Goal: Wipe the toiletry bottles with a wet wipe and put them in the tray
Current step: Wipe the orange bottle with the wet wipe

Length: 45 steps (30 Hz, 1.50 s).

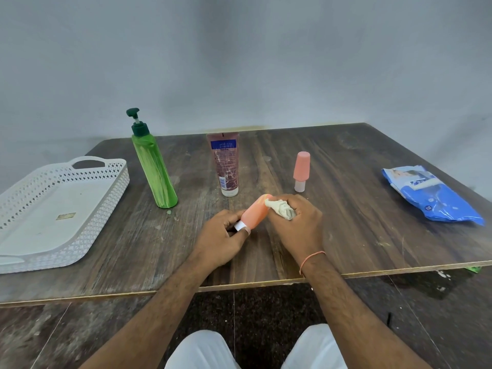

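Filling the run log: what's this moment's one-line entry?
left hand holds orange bottle | right hand rubs wet wipe on it | tray holds no bottles

A plain wall [239, 57] painted pale blue-grey fills the upper half of the view, unmarked apart from a soft darker shade down its middle. Against it stands a wooden table [346, 161] with a dark brown, streaky grain, scuffed and worn pale in patches; a yellowish stain runs along the tabletop's far edge where it meets the wall. The tabletop's near edge shows a thin light strip of raw board. Below it lies a floor [439, 315] of dark speckled stone tiles with thin pale joints, dusty and smeared with whitish marks. The light is even and dim, casting only faint shadows.
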{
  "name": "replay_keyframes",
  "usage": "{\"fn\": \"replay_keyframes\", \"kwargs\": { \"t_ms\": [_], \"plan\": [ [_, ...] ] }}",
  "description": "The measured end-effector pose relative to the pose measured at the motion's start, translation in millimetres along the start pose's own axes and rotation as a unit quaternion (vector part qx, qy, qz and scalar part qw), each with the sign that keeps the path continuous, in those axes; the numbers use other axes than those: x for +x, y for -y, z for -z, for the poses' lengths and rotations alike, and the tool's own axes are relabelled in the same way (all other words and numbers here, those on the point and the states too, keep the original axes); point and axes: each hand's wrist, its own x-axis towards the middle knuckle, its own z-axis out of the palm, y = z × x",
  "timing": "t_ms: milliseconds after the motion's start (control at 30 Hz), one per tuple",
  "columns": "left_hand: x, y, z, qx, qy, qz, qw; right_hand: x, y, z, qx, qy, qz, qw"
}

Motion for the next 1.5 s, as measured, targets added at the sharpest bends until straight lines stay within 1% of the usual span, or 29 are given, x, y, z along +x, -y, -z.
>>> {"fn": "replay_keyframes", "kwargs": {
  "t_ms": [67,200,367,500,567,667,733,800,900,1000,1100,1267,1333,1500],
  "plan": [
    [0,0,0,0.002,0.004,0.0,1.0,-1,0,0,-0.017,0.01,0.003,1.0],
    [-2,-2,-1,-0.002,-0.001,-0.006,1.0,1,-1,0,-0.014,-0.031,-0.022,0.999],
    [-1,-1,-1,0.006,0.0,-0.009,1.0,-3,0,1,-0.021,0.015,0.022,0.999],
    [-3,-3,-2,0.011,-0.008,-0.014,1.0,1,0,0,-0.027,-0.024,-0.016,0.999],
    [-4,-4,-2,0.013,-0.007,-0.017,1.0,1,-1,0,-0.011,-0.033,-0.014,0.999],
    [-4,-4,-2,0.014,-0.003,-0.019,1.0,-1,0,0,-0.012,-0.005,0.023,1.0],
    [-4,-5,-3,0.017,-0.003,-0.02,1.0,-2,0,0,-0.023,0.009,0.028,0.999],
    [-5,-6,-4,0.01,-0.001,-0.017,1.0,-2,0,0,-0.032,-0.006,0.017,0.999],
    [-6,-7,-3,0.019,0.0,-0.019,1.0,0,0,1,-0.011,-0.04,0.005,0.999],
    [-6,-6,-2,0.027,-0.004,-0.021,0.999,-1,2,1,-0.008,-0.017,0.027,0.999],
    [-6,-9,-2,0.024,-0.007,-0.017,1.0,-2,2,2,-0.036,0.003,0.034,0.999],
    [-7,-10,-1,0.03,-0.004,-0.022,0.999,0,1,1,-0.019,-0.041,0.004,0.999],
    [-7,-9,-1,0.027,-0.003,-0.018,0.999,0,1,1,-0.021,-0.032,0.015,0.999],
    [-6,-8,-2,0.029,-0.007,-0.022,0.999,-2,2,0,-0.041,0.005,0.071,0.997]
  ]
}}
